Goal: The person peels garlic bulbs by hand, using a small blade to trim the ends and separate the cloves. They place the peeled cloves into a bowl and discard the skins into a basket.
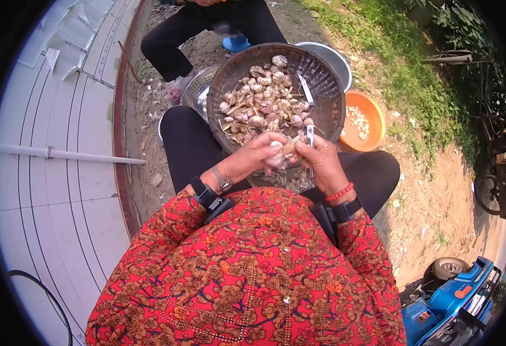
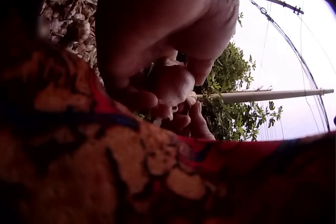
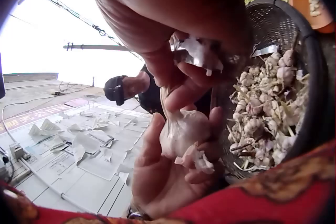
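With the left hand, grips a garlic bulb from the wearer's left and from below, fingers curled round its fat end. With the right hand, pinches the dry stem between thumb and finger, and in the same curled grip holds a knife, blade pointing away from the body. No wide gap at either hand: both narrow, both occupied.

In the head view, lies right between the two hands, in front of the chest, long axis running roughly sideways, fat end to the left hand, stem to the right. Nearer to the left palm; touches the right only at the stem. Close to the fingers, the blade on the right side; against the bulb and the left fingers, a loose flap of skin.

Just beyond the hands, between the knees, a woven basket with heaped garlic, and on its inner right side a second knife. To the right, an orange basin with pale cloves. Partly hidden behind the basket, a metal basin; to its left, a perforated bowl. Opposite, a seated person in dark trousers.
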Demonstrator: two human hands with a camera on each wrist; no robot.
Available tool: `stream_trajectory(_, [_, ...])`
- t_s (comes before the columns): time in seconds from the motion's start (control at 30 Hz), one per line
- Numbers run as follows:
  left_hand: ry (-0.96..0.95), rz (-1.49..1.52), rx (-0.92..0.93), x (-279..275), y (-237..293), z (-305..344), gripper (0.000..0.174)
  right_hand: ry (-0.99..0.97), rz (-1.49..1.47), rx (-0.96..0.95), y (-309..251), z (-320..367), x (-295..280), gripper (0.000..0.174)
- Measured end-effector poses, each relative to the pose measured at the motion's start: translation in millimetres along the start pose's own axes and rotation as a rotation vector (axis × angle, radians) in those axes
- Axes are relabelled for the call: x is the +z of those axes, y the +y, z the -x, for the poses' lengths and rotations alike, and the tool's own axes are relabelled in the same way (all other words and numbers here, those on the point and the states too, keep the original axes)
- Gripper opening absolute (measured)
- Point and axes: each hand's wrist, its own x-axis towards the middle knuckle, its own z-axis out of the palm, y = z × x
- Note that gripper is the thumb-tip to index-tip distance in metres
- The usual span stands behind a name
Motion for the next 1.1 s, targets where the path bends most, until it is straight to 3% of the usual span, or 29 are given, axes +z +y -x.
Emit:
stream_trajectory(0.17, [0.086,-0.431,0.31,9.6,5.0,-7.6,0.018,0.002,0.036,-0.012,-1.0,2.0,2.5,0.013])
stream_trajectory(0.37, [0.144,-0.344,0.242,3.2,4.4,-13.8,0.009,0.013,0.055,-0.046,-16.1,11.6,14.3,0.013])
stream_trajectory(0.47, [0.238,-0.041,0.206,-1.7,0.7,-14.2,0.009,0.035,0.046,-0.093,-15.3,10.7,10.6,0.012])
stream_trajectory(0.7, [0.513,-0.123,0.114,-18.1,-9.8,-18.1,0.012,0.055,0.053,-0.286,-10.4,9.7,18.6,0.009])
stream_trajectory(0.83, [0.468,-0.229,0.089,-23.6,-8.6,-12.6,0.013,0.002,0.103,-0.348,-30.3,16.8,13.2,0.01])
stream_trajectory(0.9, [0.455,-0.304,0.116,-23.6,-12.1,-15.8,0.013,0.016,0.071,-0.282,-31.9,17.7,11.3,0.01])
stream_trajectory(1.03, [0.39,-0.32,-0.056,-11.8,-3.0,-14.0,0.009,-0.105,-0.029,-0.179,-37.3,19.0,2.0,0.012])
stream_trajectory(1.1, [0.507,-0.433,0.153,-16.3,2.5,-14.3,0.017,-0.131,-0.062,-0.189,-36.7,14.9,-6.9,0.014])
